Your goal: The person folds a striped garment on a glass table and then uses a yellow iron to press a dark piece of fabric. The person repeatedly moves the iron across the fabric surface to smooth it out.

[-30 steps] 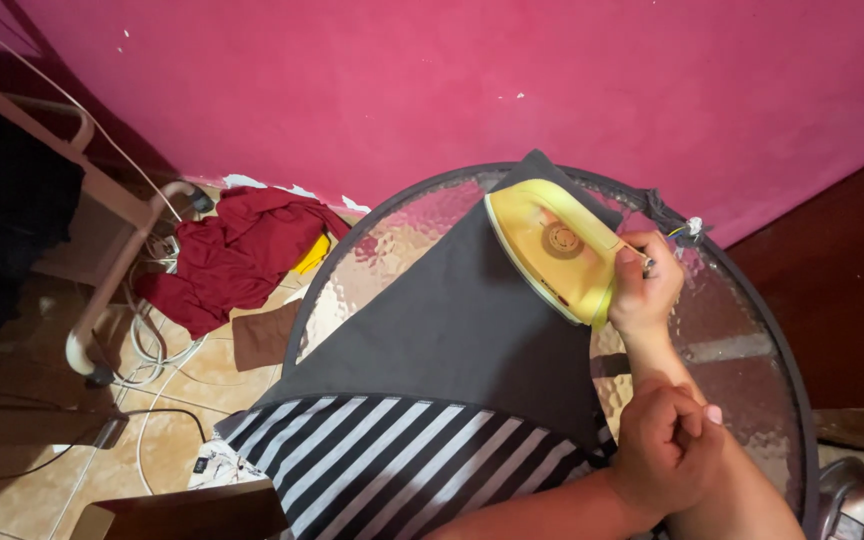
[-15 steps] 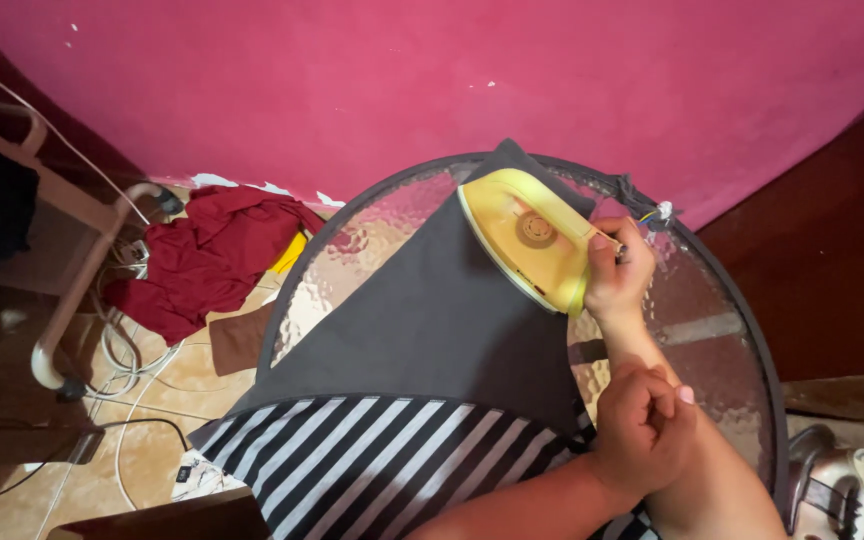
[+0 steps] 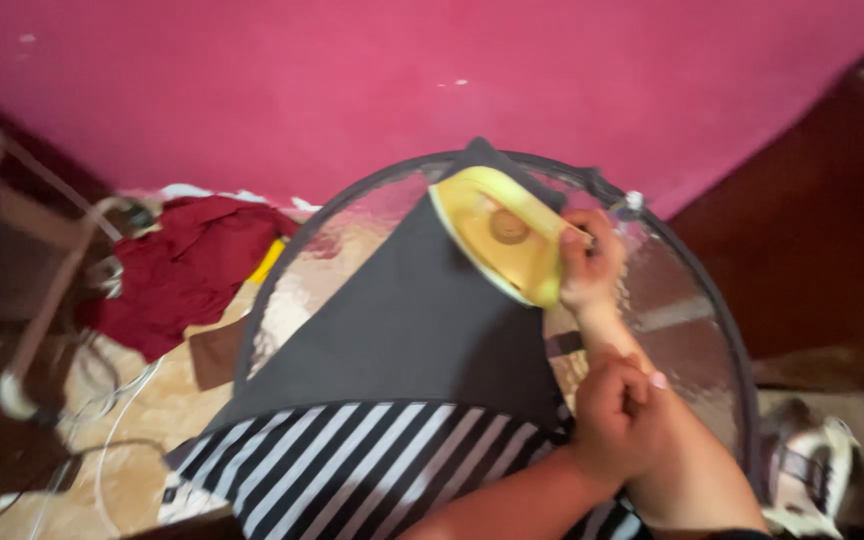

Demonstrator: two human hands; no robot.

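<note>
My right hand [image 3: 590, 262] grips the handle side of a yellow clothes iron [image 3: 500, 234]. The iron rests on the far tip of a dark grey garment [image 3: 412, 320] spread over a round glass table [image 3: 297, 300]. The near part of the garment is black-and-white striped cloth [image 3: 352, 465]. Closed in a fist, my left hand [image 3: 620, 408] lies at the garment's right edge against my right forearm. I cannot see anything held in it.
A pink wall [image 3: 352, 80] stands right behind the table. On the floor to the left lie a dark red cloth heap [image 3: 187, 270], white cables [image 3: 102, 440] and a white tubular frame [image 3: 47, 300]. A white shoe [image 3: 812, 470] sits at the lower right.
The iron, with my right hand on it, has slid slightly left along the garment's far tip. My left fist stays by the right forearm. The view has drifted and is blurred.
</note>
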